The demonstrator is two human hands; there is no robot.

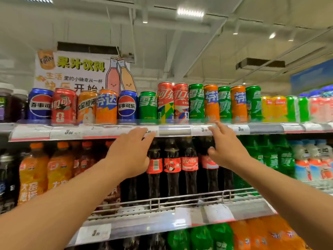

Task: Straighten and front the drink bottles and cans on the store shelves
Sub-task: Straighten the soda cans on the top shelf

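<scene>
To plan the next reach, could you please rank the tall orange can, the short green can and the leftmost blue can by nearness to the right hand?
1. tall orange can, just above the right hand.
2. short green can, centre-left.
3. leftmost blue can, far left.

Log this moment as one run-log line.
stage: reaching up | left hand: open, at top shelf edge | right hand: open, near edge | cans: upright, untouched | cola bottles: behind hands

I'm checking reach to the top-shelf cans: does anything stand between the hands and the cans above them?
Nothing visible does. The left hand and right hand are open at the price strip, just below the red cola cans, whose fronts are unobstructed.
</scene>
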